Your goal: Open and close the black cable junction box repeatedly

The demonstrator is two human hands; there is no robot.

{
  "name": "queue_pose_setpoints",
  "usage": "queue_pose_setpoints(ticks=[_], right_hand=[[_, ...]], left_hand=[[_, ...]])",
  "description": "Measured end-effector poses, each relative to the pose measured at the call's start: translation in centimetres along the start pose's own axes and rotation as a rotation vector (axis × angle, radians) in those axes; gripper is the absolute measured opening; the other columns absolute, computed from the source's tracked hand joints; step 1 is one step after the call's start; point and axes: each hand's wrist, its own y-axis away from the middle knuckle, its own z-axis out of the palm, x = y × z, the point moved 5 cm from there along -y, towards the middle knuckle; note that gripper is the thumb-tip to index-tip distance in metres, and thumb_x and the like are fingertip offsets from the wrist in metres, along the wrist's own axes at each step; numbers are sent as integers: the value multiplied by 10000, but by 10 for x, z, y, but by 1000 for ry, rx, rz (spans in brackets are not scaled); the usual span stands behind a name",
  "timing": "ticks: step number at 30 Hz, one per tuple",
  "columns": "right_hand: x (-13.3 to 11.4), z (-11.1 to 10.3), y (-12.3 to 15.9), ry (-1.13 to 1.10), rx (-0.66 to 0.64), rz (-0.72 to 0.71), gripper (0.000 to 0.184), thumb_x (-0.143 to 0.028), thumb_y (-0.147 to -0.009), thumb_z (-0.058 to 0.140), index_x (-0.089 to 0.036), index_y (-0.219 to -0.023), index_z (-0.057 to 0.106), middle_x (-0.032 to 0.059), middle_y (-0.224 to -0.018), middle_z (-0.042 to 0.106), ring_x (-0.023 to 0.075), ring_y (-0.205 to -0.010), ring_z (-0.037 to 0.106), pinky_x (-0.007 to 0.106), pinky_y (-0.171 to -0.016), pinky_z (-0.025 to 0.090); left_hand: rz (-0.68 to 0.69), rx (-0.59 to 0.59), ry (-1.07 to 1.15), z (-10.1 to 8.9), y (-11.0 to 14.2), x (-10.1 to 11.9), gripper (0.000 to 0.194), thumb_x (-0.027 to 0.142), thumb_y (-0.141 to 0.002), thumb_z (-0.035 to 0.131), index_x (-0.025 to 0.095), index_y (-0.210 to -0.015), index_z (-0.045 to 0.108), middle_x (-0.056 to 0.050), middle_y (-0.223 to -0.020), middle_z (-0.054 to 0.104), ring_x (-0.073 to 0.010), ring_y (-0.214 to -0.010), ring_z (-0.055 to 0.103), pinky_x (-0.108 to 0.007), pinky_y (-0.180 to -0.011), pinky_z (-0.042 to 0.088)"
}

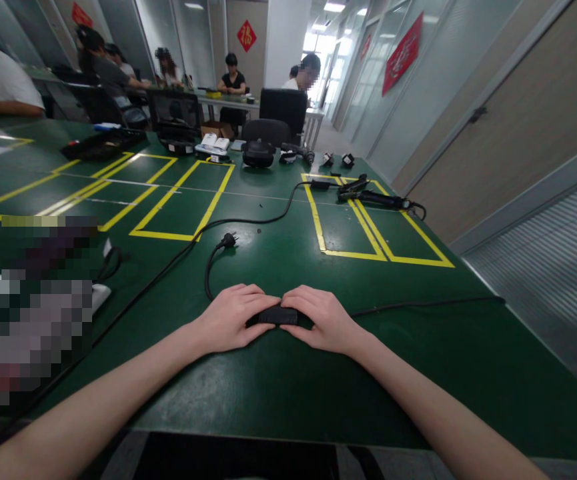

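Observation:
A black power adapter lies on the green table near its front edge, and both my hands grip it. My left hand closes around its left end, fingers over the far side and thumb along the near side. At the right end my right hand holds it the same way. From behind my left hand a short black cord curves up to a plug with its prongs pointing right. Another thin black cable runs from beside my right hand to the table's right edge. My fingers cover much of the adapter.
Yellow tape rectangles mark the table. A long black cable crosses it diagonally. Black hair-tool-like devices lie at the right. A headset, small items and a black tray stand far back. Several people sit beyond; pixelated objects lie left.

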Motion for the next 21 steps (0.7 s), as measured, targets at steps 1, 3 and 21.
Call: queue_pose_setpoints(ticks=[1,3,21], right_hand=[[0,0,0,1,0,-4,176,-280,-977,634,-212,-1138,615,105,-1012,731,243,-902,695,363,-771,569],[0,1,0,-4,3,2,169,-275,-971,639,-212,-1125,611,103,-1008,727,244,-905,693,364,-770,566],[50,-33,20,-664,199,634,394,-484,-795,830,-219,-926,570,-6,-846,643,95,-571,529,206,-503,401]], left_hand=[[-3,7,-5,0,0,0,390,401,-1001,596,191,-1327,641,-102,-1125,736,-238,-1020,691,-358,-899,547],[-4,14,-9,-1,0,-1,372,402,-1003,594,191,-1304,654,-98,-1109,739,-234,-1008,694,-355,-890,550],[192,413,-182,-27,3,13,425,211,-1006,609,208,-1428,559,-129,-1437,651,-253,-1316,620,-466,-1132,488]])
